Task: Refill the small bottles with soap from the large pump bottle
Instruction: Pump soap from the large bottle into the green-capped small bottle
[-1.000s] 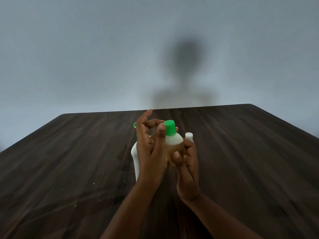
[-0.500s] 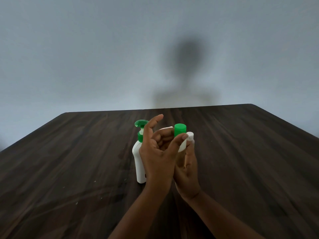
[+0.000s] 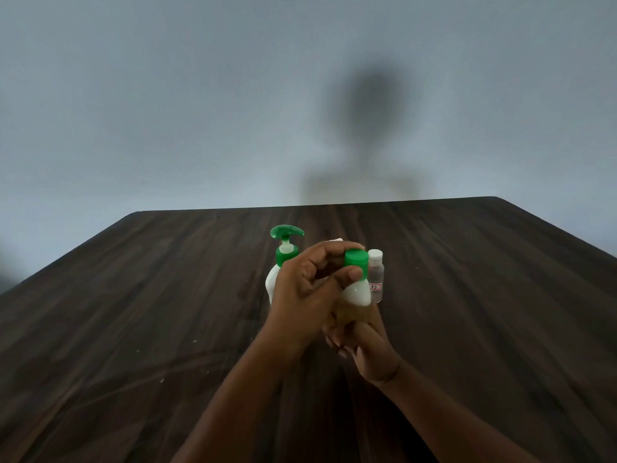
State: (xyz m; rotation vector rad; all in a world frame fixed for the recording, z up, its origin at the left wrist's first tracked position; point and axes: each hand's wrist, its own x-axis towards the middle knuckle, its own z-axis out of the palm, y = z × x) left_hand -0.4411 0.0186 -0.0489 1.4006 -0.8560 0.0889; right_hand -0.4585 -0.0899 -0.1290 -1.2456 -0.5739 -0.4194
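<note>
Room dim, light cool and even. A soft-edged shadow (image 3: 367, 135) of head and shoulders lies on the grey wall (image 3: 133, 95) at twelve o'clock, so the source is behind the viewer. The dark table (image 3: 133, 312) shows a faint sheen along its grain and no hard glare. Its sides splay toward four and eight o'clock from wide-angle stretch. At centre the left hand (image 3: 300, 295) and right hand (image 3: 370, 345) are underlit and slightly soft. The green cap (image 3: 356, 259) and the white shoulder of the small bottle (image 3: 357, 292) read brightest.
</note>
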